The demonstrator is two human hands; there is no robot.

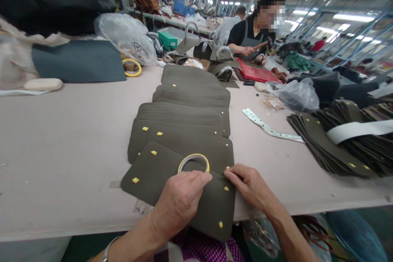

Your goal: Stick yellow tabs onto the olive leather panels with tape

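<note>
My left hand is closed on a roll of yellow tape, its ring standing up above my fingers. Beneath it lies an olive-grey panel with rounded corners, tilted across the table's front edge and dotted with small yellow tape bits. My right hand is pinched at the panel's right side, with a bit of yellow tape at its fingertips. Beyond both hands, more olive-grey panels overlap in a row running away from me. Some carry yellow bits on the left and small metal studs on the right.
Strapped panels are stacked on the right, near a white punched strip. Clear plastic bags and another yellow tape roll lie at the back left. Across the table, a co-worker holds a hammer near a red sheet.
</note>
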